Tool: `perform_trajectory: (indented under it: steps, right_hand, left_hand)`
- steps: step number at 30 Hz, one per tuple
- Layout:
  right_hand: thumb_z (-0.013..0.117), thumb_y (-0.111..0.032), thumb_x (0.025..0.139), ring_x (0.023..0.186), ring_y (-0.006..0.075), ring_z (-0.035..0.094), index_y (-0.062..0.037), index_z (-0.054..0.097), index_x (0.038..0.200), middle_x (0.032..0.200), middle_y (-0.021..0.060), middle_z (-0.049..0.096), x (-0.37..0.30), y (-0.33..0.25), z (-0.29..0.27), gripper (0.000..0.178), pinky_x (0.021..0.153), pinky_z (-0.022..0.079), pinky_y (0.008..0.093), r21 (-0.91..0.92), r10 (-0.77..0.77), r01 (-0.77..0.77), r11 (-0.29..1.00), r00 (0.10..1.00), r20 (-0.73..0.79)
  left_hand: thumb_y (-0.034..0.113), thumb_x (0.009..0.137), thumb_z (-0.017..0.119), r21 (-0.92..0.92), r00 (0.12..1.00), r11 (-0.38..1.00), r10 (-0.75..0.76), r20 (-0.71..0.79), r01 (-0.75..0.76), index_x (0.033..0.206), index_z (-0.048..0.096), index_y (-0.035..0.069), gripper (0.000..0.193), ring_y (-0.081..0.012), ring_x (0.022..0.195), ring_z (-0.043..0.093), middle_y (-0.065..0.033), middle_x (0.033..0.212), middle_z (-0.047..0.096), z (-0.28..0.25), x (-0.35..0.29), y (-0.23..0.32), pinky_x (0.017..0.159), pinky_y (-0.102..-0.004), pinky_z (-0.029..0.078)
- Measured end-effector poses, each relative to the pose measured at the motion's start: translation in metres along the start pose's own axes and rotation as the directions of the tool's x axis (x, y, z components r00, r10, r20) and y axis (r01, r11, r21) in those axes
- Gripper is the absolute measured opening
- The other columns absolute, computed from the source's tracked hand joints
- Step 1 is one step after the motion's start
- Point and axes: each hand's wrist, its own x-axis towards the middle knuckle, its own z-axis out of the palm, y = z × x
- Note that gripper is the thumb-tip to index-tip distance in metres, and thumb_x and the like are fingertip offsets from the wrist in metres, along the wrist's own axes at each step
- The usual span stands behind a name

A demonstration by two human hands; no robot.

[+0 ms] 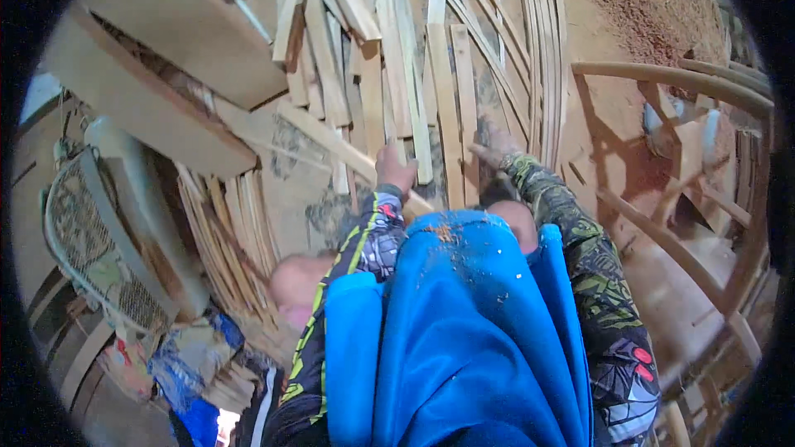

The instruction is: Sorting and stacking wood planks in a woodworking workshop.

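Bent over a pile of pale wooden strips, I reach down with both arms. My left hand is at the near end of the pile, its finger and thumb closed about the end of a wooden strip. To its right, my right hand is dim and slightly blurred. Its fingers look stretched out and apart, beside the lower part of a narrow strip. Nothing shows in that hand. A longer strip lies between the two hands.
Long thin laths curve along the pile's right side. Wide boards lie at the far left, above a bundle of narrow strips. A mesh-covered frame stands left. Wooden chair-like frames and a sawdust heap are on the right.
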Motion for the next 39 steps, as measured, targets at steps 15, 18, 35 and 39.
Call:
perform_trajectory:
  steps: [15,18,35,39]
  right_hand:
    - [0.08,-0.029,0.062,0.133,0.0508,0.026,-0.0176,-0.007,0.155,0.145,0.0313,0.023,0.054,0.0,0.101,0.128,0.112,0.025,0.0569,0.394,0.119,0.018,0.919,0.94,-0.319]
    - [0.077,-0.025,0.06,0.137,0.0494,0.021,-0.0089,-0.008,0.154,0.145,0.0333,0.023,0.063,0.018,0.107,0.128,0.115,0.022,0.0533,0.575,0.015,0.217,0.789,0.929,-0.371]
    - [0.075,-0.025,0.067,0.13,0.0375,0.041,0.002,0.027,0.149,0.136,0.028,0.042,0.071,0.136,0.032,0.098,0.11,0.032,0.043,0.572,0.069,0.581,0.578,0.664,-0.744]
    - [0.072,-0.028,0.072,0.124,0.0397,0.045,0.0008,0.034,0.146,0.131,0.0266,0.046,0.079,0.153,-0.022,0.088,0.108,0.034,0.0454,0.534,0.067,0.495,0.685,0.687,-0.723]
  left_hand:
    - [0.026,0.064,0.086,0.139,0.952,0.99,0.073,-0.297,-0.033,0.155,-0.007,0.013,0.13,-0.049,0.127,0.037,-0.0329,0.136,0.034,0.067,0.078,-0.001,0.109,-0.0497,0.032]
    - [0.02,0.062,0.082,0.051,0.962,0.996,0.078,-0.263,-0.067,0.153,0.002,-0.001,0.123,-0.0415,0.121,0.049,-0.0319,0.132,0.046,0.05,0.074,0.008,0.105,-0.0435,0.039]
    - [0.007,0.074,0.068,-0.616,0.968,0.746,0.205,-0.147,-0.252,0.144,0.028,-0.002,0.082,-0.0256,0.101,0.06,-0.0155,0.118,0.056,0.133,-0.004,0.099,0.087,-0.0363,0.051]
    - [0.023,0.075,0.076,-0.265,0.809,0.767,0.525,-0.263,-0.584,0.149,0.012,-0.003,0.102,-0.0355,0.127,0.042,-0.0268,0.136,0.038,0.158,0.034,0.129,0.109,-0.0464,0.033]
